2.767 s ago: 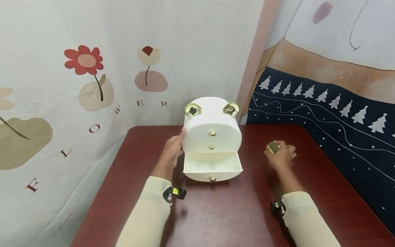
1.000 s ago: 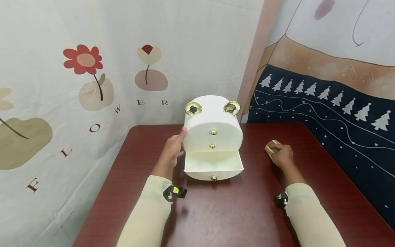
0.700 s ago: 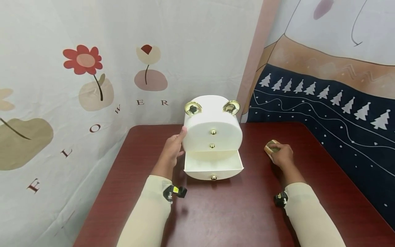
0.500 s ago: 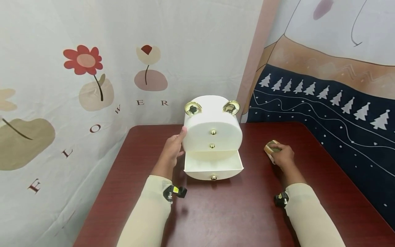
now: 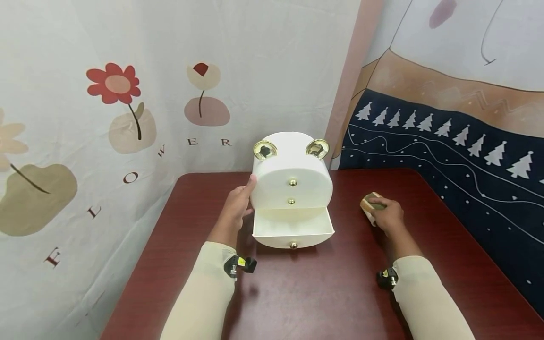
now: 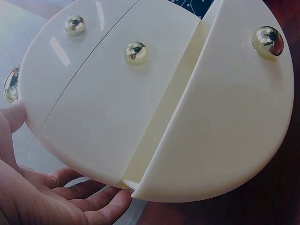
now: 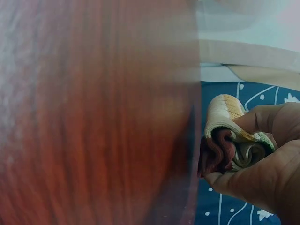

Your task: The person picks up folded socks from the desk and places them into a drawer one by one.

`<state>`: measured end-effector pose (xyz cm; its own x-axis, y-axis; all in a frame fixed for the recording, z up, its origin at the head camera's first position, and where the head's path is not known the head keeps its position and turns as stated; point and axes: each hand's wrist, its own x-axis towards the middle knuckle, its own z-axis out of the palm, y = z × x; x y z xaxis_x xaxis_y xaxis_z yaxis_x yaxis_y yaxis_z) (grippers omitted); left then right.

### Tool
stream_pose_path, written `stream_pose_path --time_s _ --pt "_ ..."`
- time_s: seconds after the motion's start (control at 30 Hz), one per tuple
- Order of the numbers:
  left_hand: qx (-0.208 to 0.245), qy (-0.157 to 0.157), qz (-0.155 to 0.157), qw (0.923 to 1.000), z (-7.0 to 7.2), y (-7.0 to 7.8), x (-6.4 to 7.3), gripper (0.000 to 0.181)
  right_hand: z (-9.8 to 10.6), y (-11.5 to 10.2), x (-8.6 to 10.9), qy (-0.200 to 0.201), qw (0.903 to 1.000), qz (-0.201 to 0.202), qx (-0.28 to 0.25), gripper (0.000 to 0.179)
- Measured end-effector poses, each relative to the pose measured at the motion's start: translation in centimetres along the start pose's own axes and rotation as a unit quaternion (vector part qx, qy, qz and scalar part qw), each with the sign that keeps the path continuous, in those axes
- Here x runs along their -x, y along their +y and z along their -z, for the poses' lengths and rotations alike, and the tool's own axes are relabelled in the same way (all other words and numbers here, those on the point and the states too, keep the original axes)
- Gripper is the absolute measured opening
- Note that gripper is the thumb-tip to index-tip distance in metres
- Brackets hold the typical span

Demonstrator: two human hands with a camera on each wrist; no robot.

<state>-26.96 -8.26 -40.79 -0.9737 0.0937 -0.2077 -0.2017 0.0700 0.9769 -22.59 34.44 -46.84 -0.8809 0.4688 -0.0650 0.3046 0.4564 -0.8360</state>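
Note:
A white rounded box of drawers (image 5: 272,191) stands on the table, with two gold-rimmed eyes on top and small gold knobs. Its bottom drawer (image 5: 293,224) is pulled out and bare inside. My left hand (image 5: 237,203) rests against the box's left side; the left wrist view shows the thumb near the upper edge and the fingers extended along the side toward the drawer gap. Off to the right, my right hand (image 5: 390,216) pinches a rolled-up pair of socks (image 5: 366,204). Cream, orange, green and maroon ribbed knit (image 7: 225,112) shows between thumb and fingers in the right wrist view.
The dark red wooden table (image 5: 306,293) reaches back to a pale curtain (image 5: 272,71) with printed flowers and letters. A navy cloth with white trees (image 5: 446,174) borders its right side. Both wrists wear small black camera mounts (image 5: 386,278).
Since the earliest frame the socks have turned and tilted in my right hand, the fingers now lying over them. Lately they have shifted slightly left. The left hand and the box hold still.

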Motion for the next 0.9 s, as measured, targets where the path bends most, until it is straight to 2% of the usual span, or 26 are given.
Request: stream_pose_path --time_s 0.5,0.73,0.9 --pt "-0.001 0.002 0.001 1.0 0.1 -0.1 0.0 0.086 0.3 -3.3 2.6 -0.04 0.9978 0.05 -0.015 0.045" --pt "0.002 0.0 -0.001 1.0 0.1 -0.2 0.0 0.087 0.1 -5.3 4.5 -0.04 0.9961 0.074 -0.025 0.042" --pt "0.001 0.001 0.002 1.0 0.1 -0.1 0.0 0.087 0.2 -6.9 6.1 -0.039 0.996 0.075 -0.029 0.04"
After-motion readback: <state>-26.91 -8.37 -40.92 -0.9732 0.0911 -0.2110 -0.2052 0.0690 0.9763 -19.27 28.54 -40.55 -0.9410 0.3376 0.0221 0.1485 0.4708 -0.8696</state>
